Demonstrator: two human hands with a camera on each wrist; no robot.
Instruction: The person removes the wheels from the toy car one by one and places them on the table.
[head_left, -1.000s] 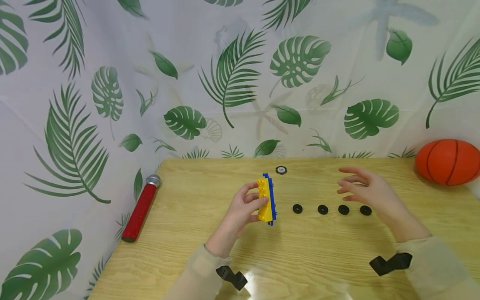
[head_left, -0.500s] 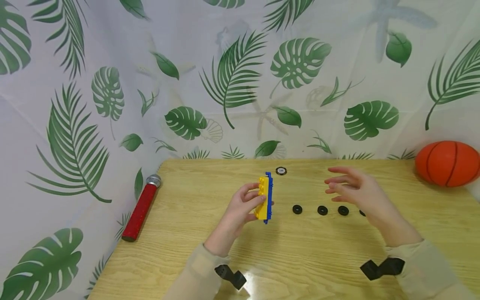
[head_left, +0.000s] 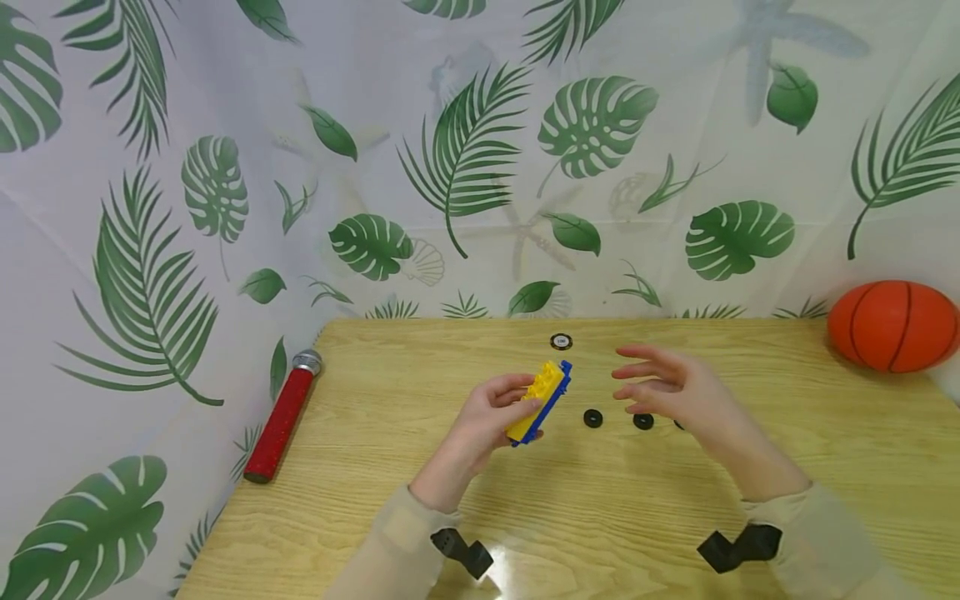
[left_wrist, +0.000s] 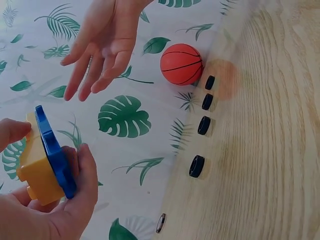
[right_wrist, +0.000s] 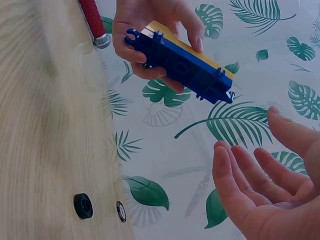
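Observation:
My left hand (head_left: 476, 427) holds a toy car body (head_left: 538, 406) above the table, thumb on its yellow side. The body has a yellow studded block on a blue base; small clips stick out of the blue underside (right_wrist: 182, 67) in the right wrist view. In mid-air to its right, my right hand (head_left: 682, 396) has loosely bent fingers and nothing in them. Below and between the hands lies a black toy wheel (head_left: 593, 418). A second wheel (head_left: 643, 422) is near the right fingertips. The left wrist view has several such wheels (left_wrist: 197, 166) in a row.
A poker chip (head_left: 561, 342) lies near the back edge of the wooden table (head_left: 405, 375). At the left edge rests a red microphone (head_left: 281, 425). A small orange basketball (head_left: 892, 327) sits at the back right. Leaf-patterned cloth (head_left: 300, 192) hangs behind and on the left.
My right hand has moved left, closer to the toy car body, and now covers the wheels at the right end of the row. My left hand has tilted the body, its top end leaning right.

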